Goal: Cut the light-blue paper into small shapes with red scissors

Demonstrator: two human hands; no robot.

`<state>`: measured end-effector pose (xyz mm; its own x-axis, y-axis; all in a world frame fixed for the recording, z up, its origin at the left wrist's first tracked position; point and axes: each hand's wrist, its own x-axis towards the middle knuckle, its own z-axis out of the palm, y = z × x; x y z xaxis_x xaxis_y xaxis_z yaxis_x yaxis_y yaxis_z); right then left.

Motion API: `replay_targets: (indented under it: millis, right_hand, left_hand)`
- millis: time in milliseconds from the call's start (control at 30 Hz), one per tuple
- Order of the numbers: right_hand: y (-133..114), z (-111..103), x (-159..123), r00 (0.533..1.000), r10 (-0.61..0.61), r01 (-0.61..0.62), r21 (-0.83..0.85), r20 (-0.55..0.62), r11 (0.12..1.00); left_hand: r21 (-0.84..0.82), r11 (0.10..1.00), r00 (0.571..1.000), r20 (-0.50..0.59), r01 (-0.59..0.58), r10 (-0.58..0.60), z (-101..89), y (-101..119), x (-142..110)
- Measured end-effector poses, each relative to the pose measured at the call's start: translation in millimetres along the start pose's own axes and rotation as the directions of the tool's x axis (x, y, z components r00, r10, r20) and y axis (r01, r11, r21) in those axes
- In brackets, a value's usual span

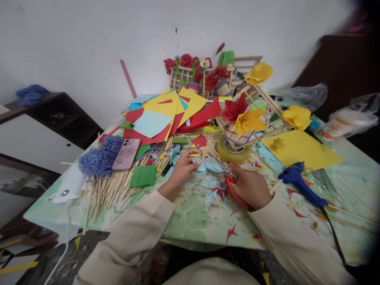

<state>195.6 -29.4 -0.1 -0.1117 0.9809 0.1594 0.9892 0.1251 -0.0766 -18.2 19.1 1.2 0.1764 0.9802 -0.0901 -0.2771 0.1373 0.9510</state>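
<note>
My right hand (252, 186) is closed around the red handles of a pair of scissors (234, 190). The metal blades point up and to the left, toward my other hand. Between the pinched fingers of my left hand (182, 170) is a small piece of light blue paper (200, 164). The blade tips are close to this piece, and I cannot tell if they touch it. Below and between my hands lie light blue paper scraps (212, 188), mixed with red ones.
Coloured paper sheets (152, 123) are piled behind my hands, near a roll of tape (234, 152) and a stick frame with paper flowers (247, 122). At left are wooden sticks (103, 192), blue yarn (99, 156) and a phone (126, 154). A blue glue gun (303, 186) lies at right.
</note>
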Motion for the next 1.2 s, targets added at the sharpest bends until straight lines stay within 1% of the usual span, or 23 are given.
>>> replay_targets:
  millis: [100,200,400,533,667,800,1200]
  right_hand:
    - [1.0,1.4,0.5,1.000,0.000,0.000,0.029,-0.019,1.000]
    - [0.4,-0.5,0.7,0.999,-0.019,0.023,0.100,-0.036,0.995]
    - [-3.3,-6.8,-0.3,0.989,-0.141,0.146,0.221,-0.039,0.964]
    - [-4.3,-6.7,-0.7,0.980,-0.199,0.197,0.228,-0.014,0.953]
    - [-3.9,-5.5,-0.5,0.976,-0.219,0.211,0.219,0.011,0.953]
    - [-3.2,-5.2,-0.6,0.973,-0.230,0.222,0.242,0.007,0.945]
    - [-4.4,-9.6,-0.5,0.973,-0.229,0.212,0.259,0.036,0.942]
  left_hand:
    - [-0.009,0.999,0.999,0.017,0.031,-0.031,-1.3,-1.3,0.8]
    - [-0.012,1.000,1.000,0.021,0.014,-0.014,-2.8,-4.3,2.2]
    - [0.042,0.996,0.997,0.016,-0.081,0.081,-1.7,-9.2,2.5]
    - [0.007,0.996,0.996,0.040,-0.083,0.083,1.1,-8.7,1.1]
    - [0.005,0.996,0.995,0.049,-0.083,0.083,1.7,-9.1,1.2]
    - [0.006,0.997,0.995,0.069,-0.073,0.073,2.1,-10.1,0.4]
    - [-0.002,0.997,0.994,0.077,-0.079,0.078,2.1,-13.0,0.9]
